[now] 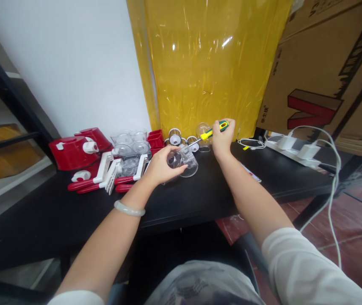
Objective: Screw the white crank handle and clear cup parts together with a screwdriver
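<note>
My left hand (164, 166) is closed around a clear plastic part (189, 165) with round openings, keeping it just over the black table. A screwdriver (215, 129) with a yellow and green handle is gripped in my right hand (223, 137). Its shaft slants down to the left, and the tip is at the upper edge of the clear part; whether it touches a screw I cannot tell. Behind the clear part stand several metal-and-white drums (175, 136) and another clear plastic piece (203, 129).
To the left lie red housings (73, 152), white-and-red handles (104, 173), clear plastic parts (131, 142) and a red hopper-like part (156, 140). At right are a phone-like flat object (251, 173), a white cable (252, 144) and a power strip (291, 151). Cardboard boxes (320, 72) stand behind.
</note>
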A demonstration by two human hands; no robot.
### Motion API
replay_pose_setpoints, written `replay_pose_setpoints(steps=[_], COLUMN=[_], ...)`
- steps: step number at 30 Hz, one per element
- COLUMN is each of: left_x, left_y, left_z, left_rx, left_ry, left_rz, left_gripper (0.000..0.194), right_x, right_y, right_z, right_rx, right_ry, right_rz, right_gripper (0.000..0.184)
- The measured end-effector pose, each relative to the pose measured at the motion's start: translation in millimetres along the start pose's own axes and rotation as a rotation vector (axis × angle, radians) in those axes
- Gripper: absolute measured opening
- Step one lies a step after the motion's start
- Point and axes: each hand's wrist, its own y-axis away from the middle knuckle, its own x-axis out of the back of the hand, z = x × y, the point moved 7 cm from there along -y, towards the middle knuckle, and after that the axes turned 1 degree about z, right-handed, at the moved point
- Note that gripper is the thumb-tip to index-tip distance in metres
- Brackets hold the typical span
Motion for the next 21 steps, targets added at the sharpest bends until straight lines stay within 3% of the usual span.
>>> replay_pose_setpoints(steps=[13,17,21], left_x=[-3.1,-2.2,4.1], left_y=[-1,-1,-1], left_z=[-4,-2,6], left_rx=[0.020,-0.035,-0.128], left_ry=[-0.028,-0.048,-0.120], left_rz=[-0.078,-0.067,0.010], left_gripper=[0.057,0.056,0.056], right_x=[0,0,4], right_y=[4,0,0], right_z=[14,24,13], right_rx=[0.008,-0.002,0.052], right_ry=[0.047,0.029,0.005], right_rz=[0.003,0.031,0.071], right_gripper=[0.029,0.030,0.031])
